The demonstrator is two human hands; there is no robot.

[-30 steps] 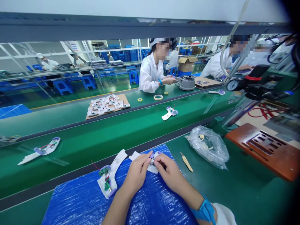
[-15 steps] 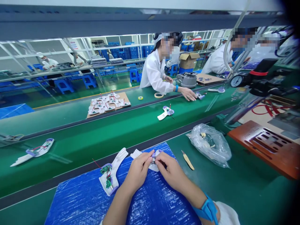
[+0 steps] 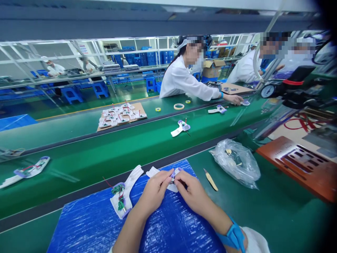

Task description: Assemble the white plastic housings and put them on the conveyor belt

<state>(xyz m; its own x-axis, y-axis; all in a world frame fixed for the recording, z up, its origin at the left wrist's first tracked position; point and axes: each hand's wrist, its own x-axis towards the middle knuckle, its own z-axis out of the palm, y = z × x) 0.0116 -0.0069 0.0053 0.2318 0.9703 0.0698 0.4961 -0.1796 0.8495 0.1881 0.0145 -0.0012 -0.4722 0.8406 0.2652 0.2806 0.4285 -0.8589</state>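
White and purple, the plastic housing [image 3: 173, 187] is over the blue pad [image 3: 171, 225], between the left hand [image 3: 156, 186] and the right hand [image 3: 191, 191]; the fingers of both pinch it, hiding much of its middle. A second housing [image 3: 129, 189] lies on the pad left of them, and a yellow-handled tool [image 3: 211, 180] rests on the green tabletop [image 3: 244, 214], right of the pad.

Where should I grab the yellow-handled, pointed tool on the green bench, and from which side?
I'd pinch the wider yellow handle mid-length, from above and the near right: the tool lies flat, its narrow dark tip points away and left, and the right hand is to its left.
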